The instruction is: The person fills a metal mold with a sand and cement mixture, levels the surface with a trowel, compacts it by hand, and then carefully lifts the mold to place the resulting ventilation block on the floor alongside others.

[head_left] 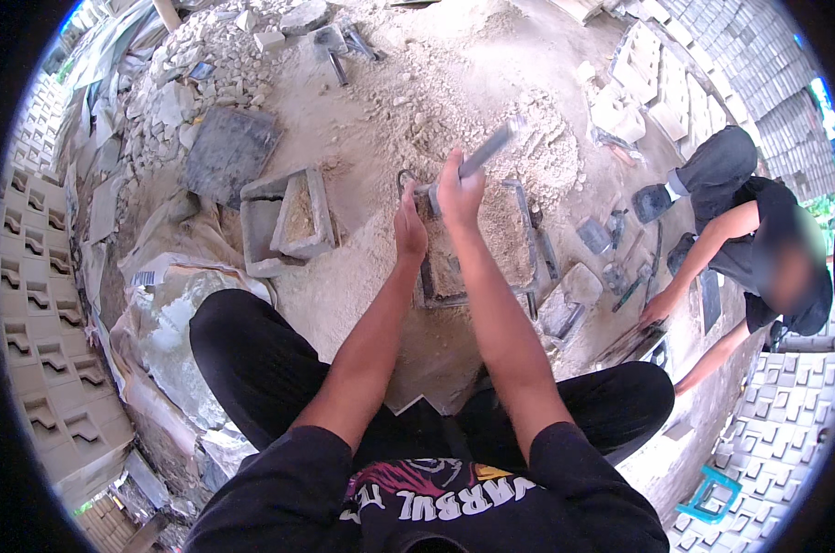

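Observation:
My right hand (461,192) is closed around a grey metal bar (493,146), which slants up and to the right. Stretched fingers point upward on my left hand (410,226), its palm turned toward the bar's lower end; whether it touches the bar is hard to see. Below both hands a rectangular metal mould frame (464,300) lies on the ground. Pale sandy material (502,241) fills it. A dark curved loop (403,175) shows at its far left corner, beside my left fingers.
A grey hollow block (261,263) and dark slab (233,152) lie left. Crumbly rubble (546,138) is heaped beyond the mould. Hand tools (620,267) lie right, near a crouching person (758,240) reaching toward the ground. Patterned blocks (44,323) are stacked far left; a teal stool (712,493) stands lower right.

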`<state>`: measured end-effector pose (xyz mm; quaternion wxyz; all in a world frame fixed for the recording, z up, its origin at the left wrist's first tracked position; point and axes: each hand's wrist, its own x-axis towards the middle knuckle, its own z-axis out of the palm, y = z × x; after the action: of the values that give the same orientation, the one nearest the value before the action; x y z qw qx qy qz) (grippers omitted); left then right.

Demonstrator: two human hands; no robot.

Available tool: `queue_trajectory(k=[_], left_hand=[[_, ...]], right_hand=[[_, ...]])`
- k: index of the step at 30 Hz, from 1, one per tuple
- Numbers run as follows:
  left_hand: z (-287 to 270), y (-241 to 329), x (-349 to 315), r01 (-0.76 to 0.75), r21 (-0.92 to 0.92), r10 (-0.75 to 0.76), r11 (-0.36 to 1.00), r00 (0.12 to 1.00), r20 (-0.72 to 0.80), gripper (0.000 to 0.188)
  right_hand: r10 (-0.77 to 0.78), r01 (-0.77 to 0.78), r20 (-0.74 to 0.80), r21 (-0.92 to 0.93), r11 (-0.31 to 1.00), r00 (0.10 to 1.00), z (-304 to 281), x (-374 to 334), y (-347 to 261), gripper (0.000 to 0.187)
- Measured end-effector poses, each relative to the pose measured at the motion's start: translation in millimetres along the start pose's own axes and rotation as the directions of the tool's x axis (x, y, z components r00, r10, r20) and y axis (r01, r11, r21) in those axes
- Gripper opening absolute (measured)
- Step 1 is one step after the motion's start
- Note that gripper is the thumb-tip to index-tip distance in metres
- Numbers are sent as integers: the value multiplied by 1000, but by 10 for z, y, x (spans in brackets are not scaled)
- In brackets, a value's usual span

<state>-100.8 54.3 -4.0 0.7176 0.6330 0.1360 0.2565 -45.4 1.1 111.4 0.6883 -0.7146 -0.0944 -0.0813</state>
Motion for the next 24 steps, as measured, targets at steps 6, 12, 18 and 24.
queue_trajectory(k=[6,12,18,24], left_hand=[[42,-70,-23,22,-12,-22,1000,999,-47,56],[8,-29,-56,-20,273,26,962,999,-19,57],[150,79,-80,-261,789,180,556,965,192,56],[476,261,-241,-402,833,67,380,910,408,61]], right_hand=[[-35,21,-161,-86,996,986,-27,-136,-12,45],[5,-12,-45,-139,990,999,-241,-77,-447,42],[8,-13,-14,-337,941,1000,-860,-53,-225,46],[20,-60,-130,-316,947,991,-1145,-65,-255,48]])
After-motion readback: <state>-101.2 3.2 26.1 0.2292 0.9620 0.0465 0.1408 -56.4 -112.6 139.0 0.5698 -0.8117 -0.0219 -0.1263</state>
